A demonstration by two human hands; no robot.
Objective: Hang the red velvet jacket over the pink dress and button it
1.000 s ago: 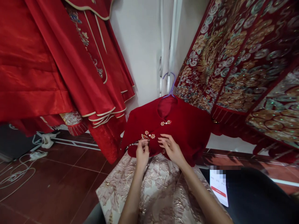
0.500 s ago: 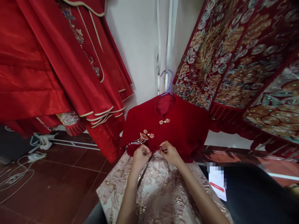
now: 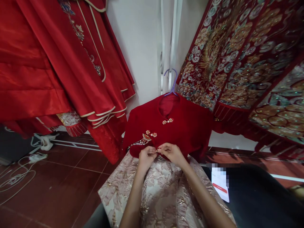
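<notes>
A dark red velvet jacket (image 3: 190,126) hangs on a purple hanger (image 3: 174,86), above a pale floral brocade skirt (image 3: 161,186) with metallic thread. At the jacket's lower front edge, my left hand (image 3: 146,156) pinches one side of a small beaded clasp (image 3: 157,150). My right hand (image 3: 173,154) pinches its other side, fingertips meeting the left ones. Whether the two halves are joined is hidden by my fingers. Higher on the jacket sit a pearl flower clasp (image 3: 168,121) at the neck and a fan-shaped beaded ornament (image 3: 146,137) with bead strings.
Red satin garments (image 3: 95,69) hang at the left. Heavily embroidered red garments (image 3: 249,63) hang at the right. A lit phone (image 3: 219,185) lies on a black seat (image 3: 256,199). White cables (image 3: 21,177) trail over the tiled floor (image 3: 66,186).
My hands have come together from a small gap, the left moving right and the right moving left. The clasp parts between my fingers now meet or nearly meet.
</notes>
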